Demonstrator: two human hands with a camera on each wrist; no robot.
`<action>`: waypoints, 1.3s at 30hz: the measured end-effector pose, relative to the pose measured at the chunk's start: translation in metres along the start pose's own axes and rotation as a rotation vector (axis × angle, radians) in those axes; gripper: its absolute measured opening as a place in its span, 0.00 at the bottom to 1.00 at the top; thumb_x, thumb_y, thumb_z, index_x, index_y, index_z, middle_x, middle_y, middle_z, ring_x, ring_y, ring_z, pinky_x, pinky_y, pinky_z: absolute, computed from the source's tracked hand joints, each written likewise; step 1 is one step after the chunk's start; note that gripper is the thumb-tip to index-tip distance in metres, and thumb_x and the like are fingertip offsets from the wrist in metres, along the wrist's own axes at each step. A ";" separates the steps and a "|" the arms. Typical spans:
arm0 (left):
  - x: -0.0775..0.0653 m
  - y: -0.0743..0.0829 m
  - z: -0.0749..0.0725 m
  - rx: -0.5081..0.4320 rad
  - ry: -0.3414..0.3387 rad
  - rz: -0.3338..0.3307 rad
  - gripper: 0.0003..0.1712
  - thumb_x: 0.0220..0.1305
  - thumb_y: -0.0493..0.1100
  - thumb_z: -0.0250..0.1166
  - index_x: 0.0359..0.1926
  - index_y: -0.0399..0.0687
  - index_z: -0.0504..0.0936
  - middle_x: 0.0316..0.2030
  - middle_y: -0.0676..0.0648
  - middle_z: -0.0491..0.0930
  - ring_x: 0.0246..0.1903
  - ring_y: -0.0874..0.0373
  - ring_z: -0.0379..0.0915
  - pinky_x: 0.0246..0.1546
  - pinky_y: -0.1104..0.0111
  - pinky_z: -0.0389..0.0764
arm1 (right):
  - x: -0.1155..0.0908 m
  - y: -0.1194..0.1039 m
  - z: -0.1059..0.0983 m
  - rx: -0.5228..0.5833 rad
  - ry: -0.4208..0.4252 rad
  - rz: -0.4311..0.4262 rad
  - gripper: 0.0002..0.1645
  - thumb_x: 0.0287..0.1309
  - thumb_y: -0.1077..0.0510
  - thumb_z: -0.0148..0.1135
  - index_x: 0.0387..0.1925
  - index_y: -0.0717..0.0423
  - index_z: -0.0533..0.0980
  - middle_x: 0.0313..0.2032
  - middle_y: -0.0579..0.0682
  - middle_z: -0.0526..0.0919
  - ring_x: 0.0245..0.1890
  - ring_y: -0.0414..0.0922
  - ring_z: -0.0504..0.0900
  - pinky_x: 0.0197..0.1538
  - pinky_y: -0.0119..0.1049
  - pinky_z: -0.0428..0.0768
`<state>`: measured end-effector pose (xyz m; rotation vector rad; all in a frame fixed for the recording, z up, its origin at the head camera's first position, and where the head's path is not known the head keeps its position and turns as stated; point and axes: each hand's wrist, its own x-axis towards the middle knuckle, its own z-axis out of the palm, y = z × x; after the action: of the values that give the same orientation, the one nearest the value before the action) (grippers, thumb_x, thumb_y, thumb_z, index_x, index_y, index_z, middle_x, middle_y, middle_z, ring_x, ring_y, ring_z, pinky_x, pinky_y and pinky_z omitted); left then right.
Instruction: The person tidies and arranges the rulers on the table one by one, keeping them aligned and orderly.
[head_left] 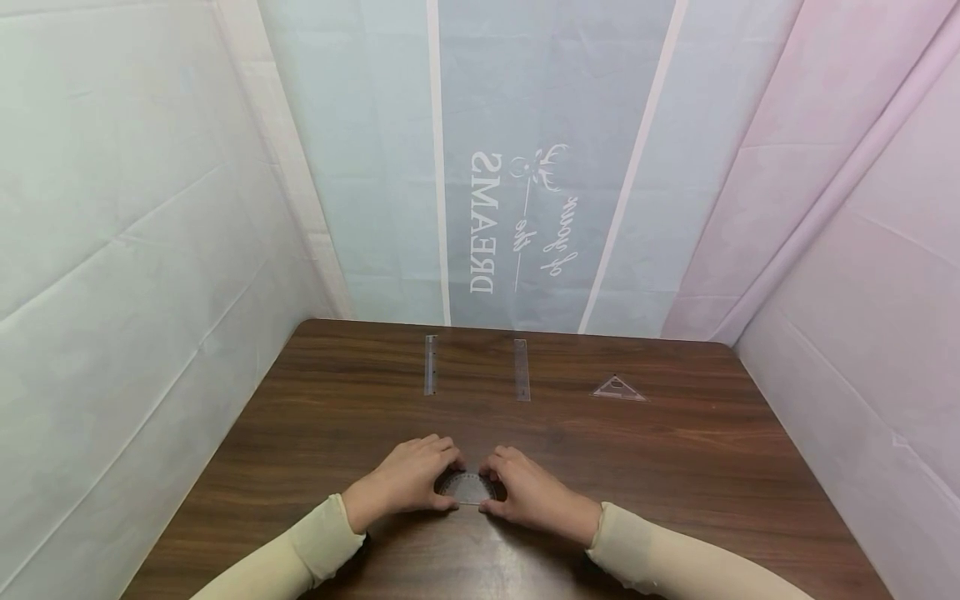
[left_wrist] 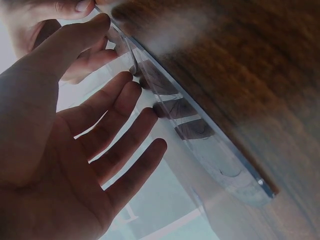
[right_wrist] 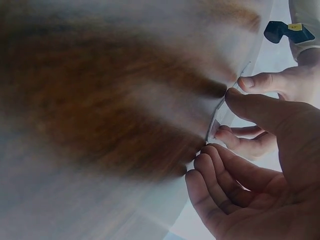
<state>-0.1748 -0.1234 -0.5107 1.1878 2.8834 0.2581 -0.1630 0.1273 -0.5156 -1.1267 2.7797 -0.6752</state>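
Note:
A clear half-round protractor (head_left: 468, 489) lies flat at the front middle of the brown table, its straight edge towards the person. My left hand (head_left: 408, 475) holds its left side, thumb at the near corner and fingertips along the curved edge. On the opposite side my right hand (head_left: 536, 493) grips it the same way, thumb at the near right corner. In the right wrist view the thin rim of the protractor (right_wrist: 214, 125) shows between the thumbs and fingers of both hands.
Farther back on the wooden table (head_left: 337, 417) lie two clear rulers, one on the left (head_left: 431, 365) and one in the middle (head_left: 522, 370), and a clear set square (head_left: 618, 389) to the right. Cloth walls, including a printed curtain (head_left: 390, 208), stand around the sides and back.

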 end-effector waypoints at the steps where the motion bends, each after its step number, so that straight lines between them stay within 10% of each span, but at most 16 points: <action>1: 0.000 0.000 0.000 0.000 0.001 0.001 0.27 0.59 0.62 0.81 0.52 0.56 0.86 0.46 0.57 0.81 0.45 0.62 0.76 0.47 0.64 0.83 | 0.000 0.000 0.000 0.003 0.001 -0.002 0.23 0.57 0.51 0.84 0.48 0.57 0.83 0.38 0.45 0.78 0.39 0.35 0.72 0.44 0.31 0.79; 19: 0.003 -0.010 -0.012 -0.075 0.038 -0.019 0.30 0.68 0.61 0.75 0.62 0.50 0.84 0.54 0.51 0.82 0.54 0.55 0.81 0.55 0.56 0.84 | 0.012 0.004 -0.013 0.061 0.020 0.052 0.27 0.66 0.49 0.77 0.58 0.62 0.82 0.45 0.49 0.83 0.45 0.44 0.81 0.49 0.40 0.84; 27: 0.005 -0.029 -0.017 -0.123 0.095 -0.079 0.34 0.72 0.58 0.73 0.70 0.46 0.79 0.63 0.45 0.80 0.63 0.47 0.79 0.62 0.49 0.81 | 0.026 0.009 -0.018 0.045 0.055 0.073 0.32 0.67 0.49 0.76 0.64 0.63 0.79 0.57 0.57 0.84 0.64 0.58 0.81 0.66 0.56 0.79; 39: 0.009 -0.066 -0.030 -0.182 0.149 -0.172 0.34 0.74 0.53 0.72 0.72 0.42 0.77 0.67 0.40 0.78 0.64 0.41 0.78 0.62 0.44 0.80 | 0.054 0.010 -0.023 0.036 0.047 0.040 0.35 0.68 0.48 0.76 0.66 0.66 0.77 0.57 0.57 0.82 0.60 0.53 0.81 0.65 0.51 0.80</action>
<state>-0.2295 -0.1673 -0.4911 0.9237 2.9836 0.6132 -0.2138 0.1055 -0.4936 -1.0595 2.8089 -0.7537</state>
